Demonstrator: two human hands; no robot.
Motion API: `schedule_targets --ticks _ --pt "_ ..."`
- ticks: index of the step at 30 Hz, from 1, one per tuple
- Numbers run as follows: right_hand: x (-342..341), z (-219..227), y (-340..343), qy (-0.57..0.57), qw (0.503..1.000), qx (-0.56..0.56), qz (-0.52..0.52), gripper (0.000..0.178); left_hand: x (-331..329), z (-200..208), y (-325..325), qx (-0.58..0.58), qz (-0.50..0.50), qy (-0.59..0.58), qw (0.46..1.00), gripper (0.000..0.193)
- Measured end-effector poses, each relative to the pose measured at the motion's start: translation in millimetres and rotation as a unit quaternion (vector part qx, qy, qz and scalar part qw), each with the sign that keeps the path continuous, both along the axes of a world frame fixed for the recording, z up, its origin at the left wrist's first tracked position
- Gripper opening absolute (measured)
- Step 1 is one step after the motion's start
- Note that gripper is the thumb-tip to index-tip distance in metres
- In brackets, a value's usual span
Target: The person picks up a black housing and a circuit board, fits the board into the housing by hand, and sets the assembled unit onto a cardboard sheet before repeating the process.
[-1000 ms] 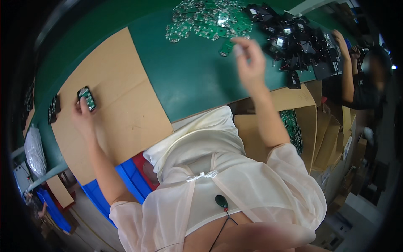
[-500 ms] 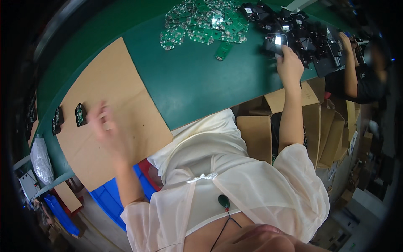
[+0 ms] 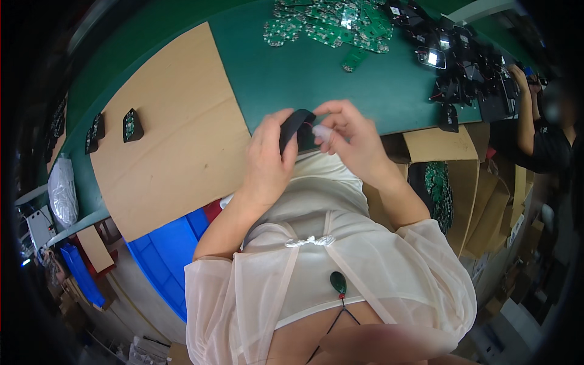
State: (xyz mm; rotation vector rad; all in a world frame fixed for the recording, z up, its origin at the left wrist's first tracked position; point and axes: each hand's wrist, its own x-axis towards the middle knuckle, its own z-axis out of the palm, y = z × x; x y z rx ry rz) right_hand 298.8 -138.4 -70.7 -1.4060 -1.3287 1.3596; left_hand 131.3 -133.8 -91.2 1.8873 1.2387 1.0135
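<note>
Before my waist, a black plastic housing (image 3: 294, 129) is held up at the table's near edge. My left hand (image 3: 268, 148) is closed round its left side, fingers behind and thumb in front. My right hand (image 3: 351, 137) has its fingers bent at the housing's right side, with the index fingertip against its upper edge. A white covering (image 3: 322, 132) shows on one right fingertip. A thin reddish wire seems to show inside the housing; the rest of its inside is hidden. A black housing with a green circuit board (image 3: 129, 125) stands on the cardboard sheet (image 3: 176, 128).
Loose green circuit boards (image 3: 331, 24) lie heaped at the back. Black housings (image 3: 459, 61) are piled at the right, near another person's arm (image 3: 522, 112). Open cardboard boxes (image 3: 450, 146) stand below the table's right edge; a blue bin (image 3: 161, 261) is below left.
My right hand has come back from the black pile to my waist. My left hand has moved right, off the cardboard, and now grips a black housing. The whole view has shifted slightly.
</note>
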Motion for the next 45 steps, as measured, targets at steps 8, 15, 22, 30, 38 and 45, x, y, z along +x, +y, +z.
schedule_targets --ticks 8,15,22,30,38,45 --pt "26 -7 62 -0.387 0.814 0.434 -0.01 0.024 -31 -2 -10 -0.33 0.037 -0.364 0.87 0.027" --pt "99 -34 98 -0.608 0.7 0.372 0.042 0.021 -43 -6 -19 -0.323 0.039 -0.351 0.878 0.025" --pt "61 -48 87 -0.356 0.872 0.318 -0.106 0.009 -38 -7 -15 -0.291 0.052 -0.39 0.872 0.023" --pt "-19 3 1 0.093 0.986 0.136 -0.016 0.018 -28 -18 -5 -0.288 0.054 -0.378 0.878 0.021" --pt "-32 5 -1 0.136 0.983 0.117 0.02 0.027 -20 -19 -9 -0.265 0.06 -0.386 0.881 0.019" --pt "-32 -3 -1 0.126 0.986 0.11 0.014 0.025 -21 -19 -10 -0.267 0.062 -0.375 0.886 0.018"
